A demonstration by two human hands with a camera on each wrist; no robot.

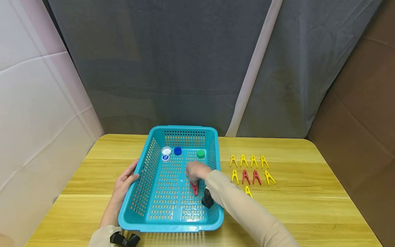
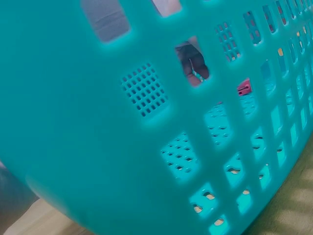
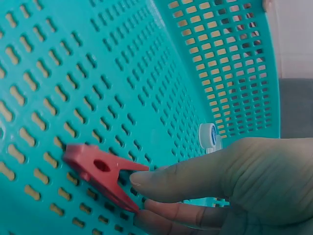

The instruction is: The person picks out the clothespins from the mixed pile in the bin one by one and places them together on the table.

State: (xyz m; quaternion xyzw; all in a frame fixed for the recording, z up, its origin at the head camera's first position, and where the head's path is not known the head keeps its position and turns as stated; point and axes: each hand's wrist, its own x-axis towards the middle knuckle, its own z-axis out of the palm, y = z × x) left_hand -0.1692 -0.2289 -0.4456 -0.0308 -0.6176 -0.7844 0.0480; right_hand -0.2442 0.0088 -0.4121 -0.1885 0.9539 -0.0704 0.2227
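A turquoise plastic basket [image 1: 171,227] sits tilted on the table. My left hand [image 1: 123,183] holds its left rim, thumb on the edge and fingers along the outer side. Inside the basket, my right hand [image 1: 197,171] pinches a red clothespin [image 3: 100,169] by its two legs, thumb on one and fingers at the other. The clothespin's closed head lies at the slotted basket floor. Toward the basket's far end are a clear-and-white cap [image 1: 166,150], a white cap with a blue mark [image 1: 165,158], a blue cap [image 1: 177,151] and a green cap [image 1: 200,153].
Right of the basket, several yellow clothespins [image 1: 243,160] and two red clothespins [image 1: 246,177] lie in rows on the wooden table [image 1: 308,192]. My right forearm passes over the basket's right rim. A grey curtain [image 1: 160,68] hangs behind the table.
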